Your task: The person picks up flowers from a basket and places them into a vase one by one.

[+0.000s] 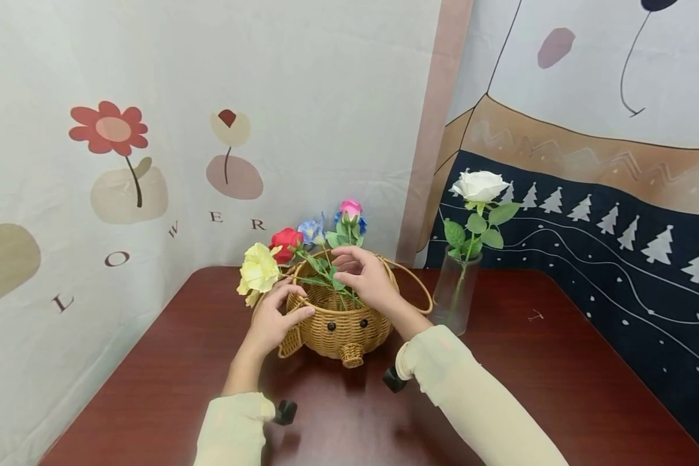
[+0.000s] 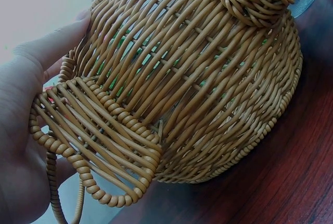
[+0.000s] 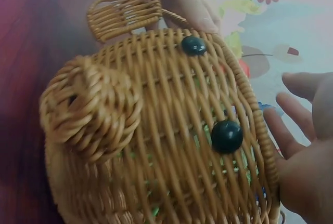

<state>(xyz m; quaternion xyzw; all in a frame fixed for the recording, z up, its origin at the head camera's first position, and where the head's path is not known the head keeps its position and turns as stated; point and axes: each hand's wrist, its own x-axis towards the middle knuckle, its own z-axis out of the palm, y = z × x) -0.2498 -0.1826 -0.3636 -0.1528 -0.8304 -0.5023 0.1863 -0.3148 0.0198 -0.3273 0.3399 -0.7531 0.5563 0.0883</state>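
A wicker basket (image 1: 332, 340) with animal-face snout (image 3: 91, 109), black bead eyes and a woven ear (image 2: 99, 141) sits on the table. My left hand (image 1: 270, 317) grips its left rim, thumb at the front and fingers over the edge. My right hand (image 1: 368, 279) hovers over the basket's opening with loosely bent fingers, holding nothing visible. Out of the basket lean a yellow flower (image 1: 259, 270), a red rose (image 1: 287, 244), a light blue flower (image 1: 312, 231), a pink rose (image 1: 351, 208) and a darker blue flower (image 1: 362, 224). Their lower stems are partly hidden.
Right of the basket, a clear vase (image 1: 453, 298) holds a white rose (image 1: 480, 186). The basket's thin handle (image 1: 422, 291) droops toward it. Behind the dark red table (image 1: 518, 388) hang a pale flower-printed cloth (image 1: 326, 97) and a navy tree-printed cloth (image 1: 617, 272).
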